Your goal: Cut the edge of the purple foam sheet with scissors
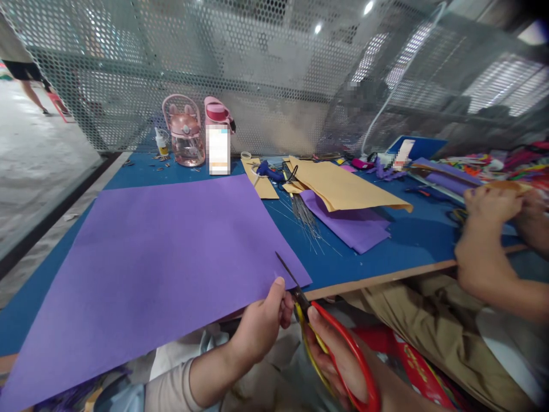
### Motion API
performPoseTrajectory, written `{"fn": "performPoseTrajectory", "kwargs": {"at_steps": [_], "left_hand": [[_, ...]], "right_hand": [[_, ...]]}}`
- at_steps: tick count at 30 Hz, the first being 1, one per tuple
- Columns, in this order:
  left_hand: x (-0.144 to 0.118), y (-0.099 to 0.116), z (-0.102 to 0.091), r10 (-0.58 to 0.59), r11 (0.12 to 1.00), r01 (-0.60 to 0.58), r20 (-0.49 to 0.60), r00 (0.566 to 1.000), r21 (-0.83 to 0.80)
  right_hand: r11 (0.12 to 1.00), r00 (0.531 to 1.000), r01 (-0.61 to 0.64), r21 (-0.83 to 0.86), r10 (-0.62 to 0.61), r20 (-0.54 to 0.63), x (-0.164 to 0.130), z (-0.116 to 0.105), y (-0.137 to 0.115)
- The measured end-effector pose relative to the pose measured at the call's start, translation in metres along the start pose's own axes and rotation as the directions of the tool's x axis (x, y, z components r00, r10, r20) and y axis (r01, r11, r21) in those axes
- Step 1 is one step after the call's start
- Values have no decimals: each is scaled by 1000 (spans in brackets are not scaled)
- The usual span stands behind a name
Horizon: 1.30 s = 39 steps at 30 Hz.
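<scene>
Two hands busy: left hand fingers pinch purple sheet edge, right hand fingers curled through scissors; keep sheet taut, blades square.

A large paper sheet lies on the worktop, its near edge overhanging; the left hand pinches that edge, with the scissors in the right hand just right of it; two bottles stand behind; stacked paper lies right; a co-worker's hands rest far right.
</scene>
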<state>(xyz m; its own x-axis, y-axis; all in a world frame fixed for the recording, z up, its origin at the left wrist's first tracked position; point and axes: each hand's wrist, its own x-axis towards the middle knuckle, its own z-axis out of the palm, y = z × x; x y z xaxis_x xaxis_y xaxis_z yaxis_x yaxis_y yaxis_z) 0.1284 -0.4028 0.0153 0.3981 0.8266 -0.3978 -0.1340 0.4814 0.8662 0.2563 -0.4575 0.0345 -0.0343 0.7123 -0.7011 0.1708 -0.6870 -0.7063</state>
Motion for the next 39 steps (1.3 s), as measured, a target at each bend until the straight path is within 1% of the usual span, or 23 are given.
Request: {"fn": "performPoseTrajectory", "kwargs": {"at_steps": [2,4,6,8,10,12,15,19,22,25,30,35,39], "left_hand": [[2,-4,0,-2,1000,2,-3,1000,-25],[3,-6,0,-8,998,8,-7,1000,-55],[4,-6,0,-14,998,14,-8,1000,-67],[3,-6,0,-14,998,14,-8,1000,-55],[3,-5,-1,-5,999,5,-3,1000,-38],[3,-5,-1,10,1000,-10,4,1000,-24],[3,-7,-2,20,1000,-20,21,1000,13],[2,-7,-3,20,996,-22,27,999,83],[-2,-3,-3,10,993,-13,29,1000,118],[-5,3,-2,-20,992,18,16,1000,124],[-6,8,0,-47,990,46,1,999,136],[-6,6,-1,-44,987,41,15,999,153],[-5,3,-2,-40,990,37,17,999,139]], "right_hand": [[1000,1000,7,17,-7,11,0,-1,-1],[998,1000,-19,68,18,12,0,-2,-3],[987,997,-81,139,77,29,0,-3,-5],[964,987,-155,218,143,71,0,-3,-7],[943,978,-200,267,177,108,0,-5,-10],[934,974,-215,287,184,130,-1,-6,-12],[939,979,-182,293,146,141,-3,-6,-16],[955,991,-100,279,70,113,-1,-4,-18],[962,993,-19,271,-13,114,5,-4,-15],[975,995,38,220,-57,82,11,-4,-12],[988,999,41,150,-45,21,11,-1,-12],[989,998,45,139,-50,34,9,-1,-11],[990,1000,-3,143,-1,27,9,-1,-12]]}}
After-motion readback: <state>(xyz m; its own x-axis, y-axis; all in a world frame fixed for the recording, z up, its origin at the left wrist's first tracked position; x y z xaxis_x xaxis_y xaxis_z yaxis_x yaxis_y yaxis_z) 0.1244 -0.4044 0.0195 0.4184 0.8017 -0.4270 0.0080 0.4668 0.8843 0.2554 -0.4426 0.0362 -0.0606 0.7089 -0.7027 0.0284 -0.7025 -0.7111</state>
